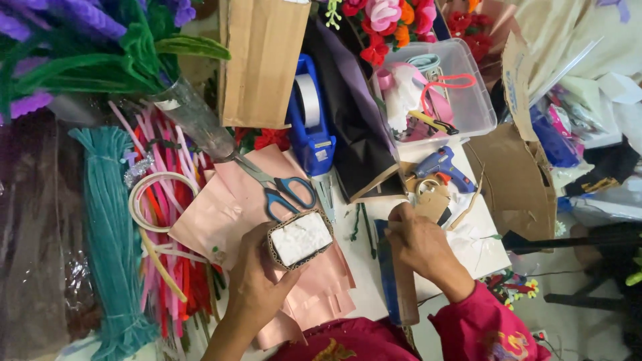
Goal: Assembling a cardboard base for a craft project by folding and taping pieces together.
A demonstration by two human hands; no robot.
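Observation:
My left hand [253,279] holds a small cardboard-walled block with a white foam top [300,238] above sheets of pink paper [231,207]. My right hand [421,246] rests on the white table, closed around the top of a brown stick-like object [405,294] lying beside a blue strip [386,271]. Blue-handled scissors [284,190] lie on the pink paper just above the block. A blue glue gun [441,167] lies on the table beyond my right hand.
A blue tape dispenser [311,124] and a cardboard piece [261,60] stand at the back. A clear plastic box [461,100] holds scissors and ribbon. Teal [110,234] and pink pipe cleaners [167,220] fill the left. Purple flowers [80,40] top left, torn cardboard [518,180] right.

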